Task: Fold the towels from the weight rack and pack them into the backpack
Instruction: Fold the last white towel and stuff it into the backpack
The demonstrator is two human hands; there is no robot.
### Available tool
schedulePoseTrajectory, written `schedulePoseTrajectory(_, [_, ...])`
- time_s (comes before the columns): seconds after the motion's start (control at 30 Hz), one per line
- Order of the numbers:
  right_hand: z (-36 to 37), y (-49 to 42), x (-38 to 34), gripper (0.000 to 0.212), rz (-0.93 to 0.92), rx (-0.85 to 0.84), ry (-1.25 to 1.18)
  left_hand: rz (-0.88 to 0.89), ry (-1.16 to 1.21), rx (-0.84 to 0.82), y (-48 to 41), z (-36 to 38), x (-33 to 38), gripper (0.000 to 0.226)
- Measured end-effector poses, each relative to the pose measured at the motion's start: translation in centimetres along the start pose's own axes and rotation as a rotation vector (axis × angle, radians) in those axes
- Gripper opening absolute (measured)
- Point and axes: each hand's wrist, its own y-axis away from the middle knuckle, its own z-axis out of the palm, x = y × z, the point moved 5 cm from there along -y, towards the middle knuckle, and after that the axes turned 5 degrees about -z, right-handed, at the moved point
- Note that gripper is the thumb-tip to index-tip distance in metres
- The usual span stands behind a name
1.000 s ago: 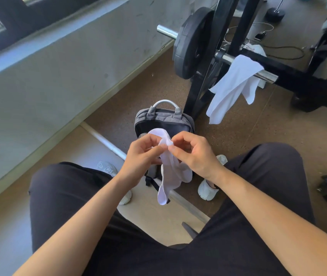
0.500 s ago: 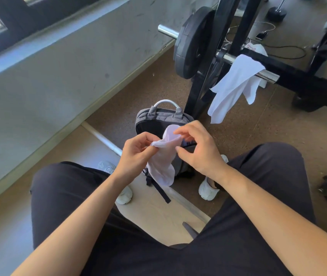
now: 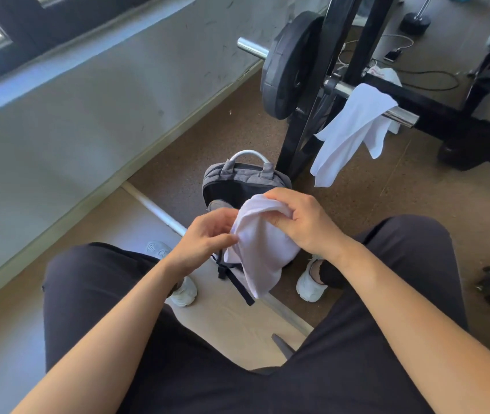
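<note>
I hold a small white towel above my knees, in front of the backpack. My left hand pinches its left edge, and my right hand grips its upper right fold with curled fingers. The towel hangs down, doubled over. The grey backpack stands upright on the floor between my feet, partly hidden behind the towel and my hands. A second white towel hangs over the chrome bar of the black weight rack.
A black weight plate sits on the bar left of the rack upright. A grey wall runs along the left. A phone with cables lies on the floor behind. My white shoes flank the backpack.
The towel has been folded over: my right hand rose and shifted right with the upper fold, and the hanging part is wider and shorter than before.
</note>
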Motion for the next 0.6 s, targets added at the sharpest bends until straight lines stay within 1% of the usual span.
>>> schedulePoseTrajectory(0.07, [-1.2, 0.2, 0.1, 0.018, 0.018, 0.011, -0.075, -0.044, -0.077, -0.021, -0.6, 0.3, -1.5, 0.031])
schedulePoseTrajectory(0.1, [-1.8, 0.3, 0.3, 0.018, 0.031, 0.014, -0.096, -0.043, -0.133, -0.007, -0.9, 0.5, -2.0, 0.029])
schedulePoseTrajectory(0.2, [-2.7, 0.7, 0.8, 0.012, 0.089, 0.038, -0.162, 0.015, -0.308, 0.048, -1.6, 1.3, -2.3, 0.025])
schedulePoseTrajectory(0.33, [-3.2, 1.1, 1.4, 0.013, 0.141, 0.092, -0.260, 0.082, -0.391, 0.119, -1.6, 2.4, -1.5, 0.044])
schedulePoseTrajectory(0.37, [-3.2, 1.2, 1.5, 0.014, 0.152, 0.099, -0.280, 0.106, -0.411, 0.150, -1.6, 2.6, -1.4, 0.047])
schedulePoseTrajectory(0.47, [-2.6, 1.3, 1.7, 0.028, 0.172, 0.110, -0.312, 0.166, -0.475, 0.262, -1.7, 3.3, -0.9, 0.047])
schedulePoseTrajectory(0.5, [-2.4, 1.3, 1.6, 0.029, 0.171, 0.116, -0.323, 0.178, -0.481, 0.296, -1.7, 3.4, -0.8, 0.050])
schedulePoseTrajectory(0.6, [-2.0, 1.0, 0.9, 0.025, 0.170, 0.120, -0.339, 0.221, -0.476, 0.334, -1.7, 3.7, -0.6, 0.065])
